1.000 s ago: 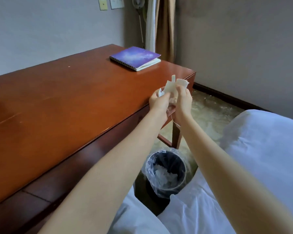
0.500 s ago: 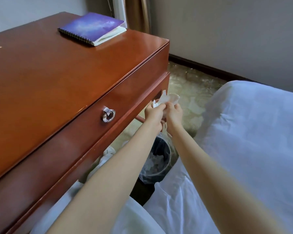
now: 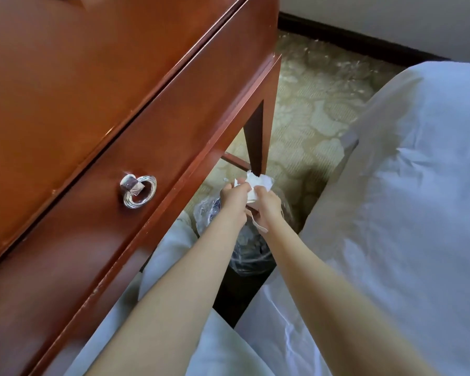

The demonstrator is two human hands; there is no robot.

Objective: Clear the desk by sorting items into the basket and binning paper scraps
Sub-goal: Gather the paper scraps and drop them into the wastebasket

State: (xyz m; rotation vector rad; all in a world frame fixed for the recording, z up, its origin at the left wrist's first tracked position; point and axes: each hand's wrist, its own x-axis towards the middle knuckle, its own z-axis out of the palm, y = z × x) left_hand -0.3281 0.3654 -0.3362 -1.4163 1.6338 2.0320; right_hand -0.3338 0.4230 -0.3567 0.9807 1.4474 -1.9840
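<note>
A pale green patterned carpet [image 3: 310,118] ran between a polished reddish-brown wooden desk [image 3: 92,90] and a bed draped in white linen [image 3: 404,185]. In the gap between them stood a black wastebasket lined with a clear plastic bag [image 3: 251,256], largely hidden behind the two forearms.

Both hands were held close together above it, near the foot of the dark desk leg [image 3: 258,142]. The left hand [image 3: 232,198] and the right hand [image 3: 267,207] each had fingers curled round a loose bundle of crumpled white paper scraps [image 3: 258,185]. One strip hung down below the right palm.

The main risk looked like a spill. The bundle was several light pieces rather than one wad, so an uneven release could send a scrap fluttering past the rim onto the carpet, under the desk or onto the linen. The hands seemed to sit toward the far side of the bin's mouth. With the rim mostly covered, it could not be told whether the paper was squarely over the opening. The slack liner might also fold inward and catch pieces at the edge, and the dangling strip might cling to the palm.
</note>
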